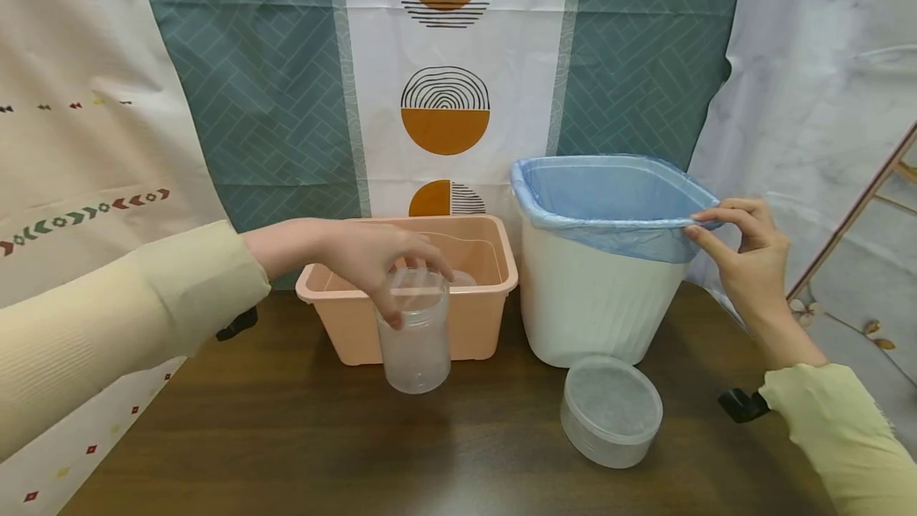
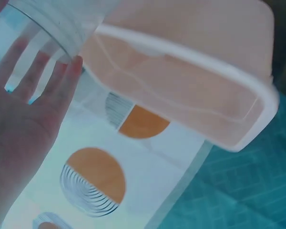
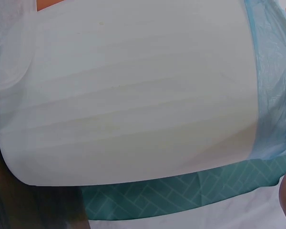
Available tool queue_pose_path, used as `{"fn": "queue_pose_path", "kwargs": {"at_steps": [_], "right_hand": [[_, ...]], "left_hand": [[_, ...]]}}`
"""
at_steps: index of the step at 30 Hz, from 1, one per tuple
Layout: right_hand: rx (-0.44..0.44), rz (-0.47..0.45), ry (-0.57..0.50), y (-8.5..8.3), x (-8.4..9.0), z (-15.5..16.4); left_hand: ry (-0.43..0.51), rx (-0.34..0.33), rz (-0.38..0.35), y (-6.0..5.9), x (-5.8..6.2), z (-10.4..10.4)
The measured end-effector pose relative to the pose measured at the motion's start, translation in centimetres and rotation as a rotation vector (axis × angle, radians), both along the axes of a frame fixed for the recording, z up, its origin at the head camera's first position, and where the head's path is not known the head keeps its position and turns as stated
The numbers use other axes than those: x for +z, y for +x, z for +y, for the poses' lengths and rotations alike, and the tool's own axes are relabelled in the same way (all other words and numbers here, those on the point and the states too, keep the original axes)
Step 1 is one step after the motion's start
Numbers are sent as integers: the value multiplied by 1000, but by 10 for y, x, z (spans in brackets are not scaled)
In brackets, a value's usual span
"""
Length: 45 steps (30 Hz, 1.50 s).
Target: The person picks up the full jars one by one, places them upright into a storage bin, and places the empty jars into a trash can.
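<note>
head view: my left hand (image 1: 372,253) reaches in from the side and is clamped from above on the upper end of a clear, colourless, cylindrical plastic jar (image 1: 417,353), thumb on the near side, fingers curled over the far side. the jar stands nearly upright in front of a peach-coloured, rectangular plastic basin (image 1: 476,329), overlapping its front wall; whether its base meets the dark brown wooden table (image 1: 322,444) i cannot tell. a small translucent object (image 1: 464,278) shows inside the basin, too hidden to identify.

my right hand (image 1: 748,241) has thumb and index finger together, pinching the thin blue plastic liner (image 1: 637,244) at the front right corner of a tall white plastic bin (image 1: 587,301). the liner folds over the rim. the bin stands just beside the basin, on its right. in front of the bin, on the table, sits a low, round, translucent plastic container (image 1: 612,412).

behind hangs a teal and white cloth (image 1: 516,46) printed with ochre circles and black lines. cream sleeves (image 1: 136,317) cover my forearms.

left wrist view: my fingers spread along the jar's side. right wrist view: the bin's ribbed wall fills most of the field.
</note>
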State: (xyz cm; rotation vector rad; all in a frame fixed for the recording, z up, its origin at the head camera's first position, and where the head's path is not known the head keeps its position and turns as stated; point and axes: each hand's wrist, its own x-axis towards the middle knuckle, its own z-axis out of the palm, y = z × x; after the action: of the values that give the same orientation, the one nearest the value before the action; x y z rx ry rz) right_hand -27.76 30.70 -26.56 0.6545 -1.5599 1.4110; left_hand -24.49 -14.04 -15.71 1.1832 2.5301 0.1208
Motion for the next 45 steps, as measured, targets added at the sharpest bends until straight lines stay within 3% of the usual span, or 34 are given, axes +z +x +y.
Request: {"fn": "queue_pose_path", "kwargs": {"at_steps": [6,15,20,27,38,45], "right_hand": [[6,8,-9,-2,0,0],[44,2,-27,-2,1,-4],[47,-2,-32,-2,1,-3],[26,3,-22,-2,-1,0],[-73,-7,30,4,1,-6],[-103,7,26,4,1,-5]], "left_hand": [[-91,78,-36,-1,34,15],[-175,106,57,-13,79,35],[-177,141,126,-19,105,49],[-107,164,183,-23,137,67],[31,185,375,-31,158,83],[96,145,376,-41,154,105]]}}
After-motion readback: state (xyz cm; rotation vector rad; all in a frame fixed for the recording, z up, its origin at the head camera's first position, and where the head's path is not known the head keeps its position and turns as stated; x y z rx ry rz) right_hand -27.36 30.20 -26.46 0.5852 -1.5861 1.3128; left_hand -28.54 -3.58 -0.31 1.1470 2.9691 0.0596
